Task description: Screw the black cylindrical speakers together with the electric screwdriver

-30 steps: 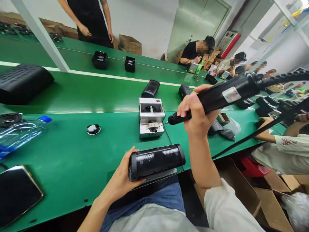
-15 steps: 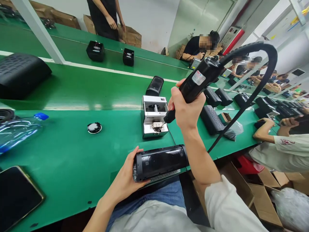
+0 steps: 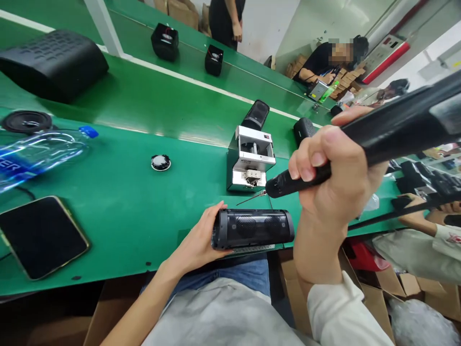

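Note:
My left hand [image 3: 203,238] grips the left end of a black speaker housing [image 3: 257,227], which lies lengthwise at the table's front edge with its perforated face showing. My right hand [image 3: 334,168] is wrapped round a black electric screwdriver [image 3: 389,122], raised at the right. Its thin bit points left, above the housing and apart from it. Just behind the bit stands a silver and black screw feeder [image 3: 252,161]. A small black speaker [image 3: 257,114] is behind the feeder.
A round white and black part [image 3: 160,162] lies on the green table [image 3: 126,211]. At the left are a phone [image 3: 45,238], a plastic bottle [image 3: 46,149] and a large black housing [image 3: 54,65]. A co-worker's hands [image 3: 414,206] are at the right.
My right hand has drawn the screwdriver back from the screw feeder, and its bit now shows in front of the feeder. My left hand still grips the housing. The view has shifted.

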Tool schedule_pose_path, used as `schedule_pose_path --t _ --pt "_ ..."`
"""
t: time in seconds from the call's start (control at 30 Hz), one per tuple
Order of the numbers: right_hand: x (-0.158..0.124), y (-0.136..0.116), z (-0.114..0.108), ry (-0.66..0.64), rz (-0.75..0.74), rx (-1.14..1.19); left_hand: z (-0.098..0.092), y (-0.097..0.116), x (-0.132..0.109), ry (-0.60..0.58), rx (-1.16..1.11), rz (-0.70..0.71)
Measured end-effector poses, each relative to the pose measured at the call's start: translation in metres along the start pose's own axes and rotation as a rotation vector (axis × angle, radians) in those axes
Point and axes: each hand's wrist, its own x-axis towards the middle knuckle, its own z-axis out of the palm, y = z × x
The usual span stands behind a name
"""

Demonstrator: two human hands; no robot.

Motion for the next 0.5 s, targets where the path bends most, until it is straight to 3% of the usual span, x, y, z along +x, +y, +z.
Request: schedule_pose_path --t 0.13,0.37,0.5 --pt "-0.01 -0.013 0.02 -0.038 0.037 0.052 0.001 0.0 0.0 -0.008 -0.003 0.003" --pt "-0.014 -0.004 0.028 -0.094 0.093 0.062 -0.001 -0.001 0.0 -0.004 0.016 -0.015" --pt "-0.026 -0.002 0.041 -0.068 0.159 -0.169 0.007 -0.009 -0.005 0.046 0.076 0.009"
